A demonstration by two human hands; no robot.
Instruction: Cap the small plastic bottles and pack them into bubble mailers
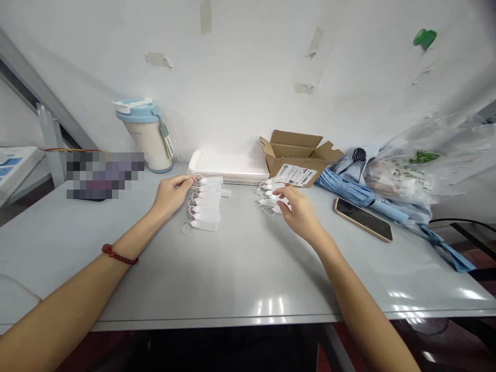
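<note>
Hands, head view: well apart at mid-frame. Left hand (pixel 172 195) has its fingertips drawn together at the top of the left column of white pieces (pixel 206 209), grip cannot be told; right hand (pixel 304 214) has thumb and forefinger parted at the right group of white pieces (pixel 266 202), contact unclear.
White pieces: centre-left and centre-right of the frame, on the table (pixel 232 274).
Nearer hand: left column just right of left hand; right group just left of right hand.
Long axes: roughly across the frame, looped ends leftward.
Carton (pixel 297 165): white label, print unreadable.
Tumbler (pixel 145 139), upper left: faint lettering, illegible.
</note>
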